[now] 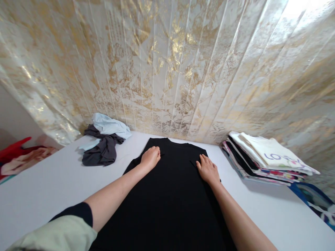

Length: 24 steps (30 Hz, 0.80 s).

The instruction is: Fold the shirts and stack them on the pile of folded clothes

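Note:
A black shirt (172, 195) lies spread on the white table, its neckline at the far end and its lower part running out of view towards me. Near its upper left side, my left hand (151, 157) is closed with fingers curled into the fabric; the fingertips are partly hidden. My right hand (208, 169) rests on the shirt's upper right edge, fingers stretched out and lying on the cloth. Small dark folds show beside both hands.
A stack of folded clothes (269, 158) stands on the table (47, 205) at right, beside a blue-edged item (309, 195). Crumpled grey and pale blue garments (104, 143) lie at back left. Red and pink cloth (23, 160) is farther left. A gold-patterned curtain (167, 69) hangs behind.

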Each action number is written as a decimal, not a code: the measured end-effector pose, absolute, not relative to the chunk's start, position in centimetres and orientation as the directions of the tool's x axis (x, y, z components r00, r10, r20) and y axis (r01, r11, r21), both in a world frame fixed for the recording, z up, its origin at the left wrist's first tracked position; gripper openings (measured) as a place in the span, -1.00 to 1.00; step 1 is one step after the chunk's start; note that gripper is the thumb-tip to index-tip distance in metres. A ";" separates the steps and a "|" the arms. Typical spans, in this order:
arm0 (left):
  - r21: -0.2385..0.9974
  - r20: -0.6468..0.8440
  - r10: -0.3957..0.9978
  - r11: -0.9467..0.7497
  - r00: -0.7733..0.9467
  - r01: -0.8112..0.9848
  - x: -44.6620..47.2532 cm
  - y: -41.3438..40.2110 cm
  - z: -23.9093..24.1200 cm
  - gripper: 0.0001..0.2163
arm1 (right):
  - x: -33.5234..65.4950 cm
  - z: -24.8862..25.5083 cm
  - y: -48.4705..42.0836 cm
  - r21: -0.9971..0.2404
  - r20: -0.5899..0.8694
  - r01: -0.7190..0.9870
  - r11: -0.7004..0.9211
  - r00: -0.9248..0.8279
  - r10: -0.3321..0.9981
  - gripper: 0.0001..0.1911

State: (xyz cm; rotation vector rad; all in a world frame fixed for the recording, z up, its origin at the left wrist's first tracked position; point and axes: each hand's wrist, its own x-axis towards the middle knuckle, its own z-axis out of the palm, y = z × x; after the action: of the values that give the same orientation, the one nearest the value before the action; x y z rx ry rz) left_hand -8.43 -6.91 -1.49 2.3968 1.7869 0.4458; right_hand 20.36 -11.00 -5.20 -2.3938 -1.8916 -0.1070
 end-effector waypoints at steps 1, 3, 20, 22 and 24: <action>0.267 0.151 0.951 -0.301 0.268 0.915 -8.4 -7.0 -1.4 -0.92 | 20.3 -5.2 -11.0 -0.026 0.111 0.974 -0.227 0.229 0.967 -0.41; 0.267 0.117 0.954 -0.298 0.276 0.916 -8.2 -7.1 -1.3 -0.87 | 20.3 -5.1 -11.0 -0.026 0.114 0.974 -0.224 0.226 0.968 -0.41; 0.581 0.097 0.990 0.028 -0.103 0.814 -15.8 0.3 1.2 -0.91 | 20.6 -5.4 -10.9 -0.049 0.117 0.973 -0.224 0.228 0.967 -0.40; 0.592 0.107 0.980 0.073 -0.168 0.802 -18.3 1.1 1.9 -0.91 | 20.6 -5.6 -10.8 -0.049 0.111 0.973 -0.228 0.232 0.966 -0.41; 0.594 0.108 0.971 0.107 -0.211 0.797 -20.3 1.5 2.1 -0.94 | 20.7 -5.7 -10.8 -0.048 0.110 0.973 -0.227 0.231 0.967 -0.41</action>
State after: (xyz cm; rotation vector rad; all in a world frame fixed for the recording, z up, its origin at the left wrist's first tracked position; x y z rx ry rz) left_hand -20.26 1.54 2.13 1.7397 2.0811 0.7929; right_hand 20.67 -10.79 -5.71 -2.3796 -1.8831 -0.0862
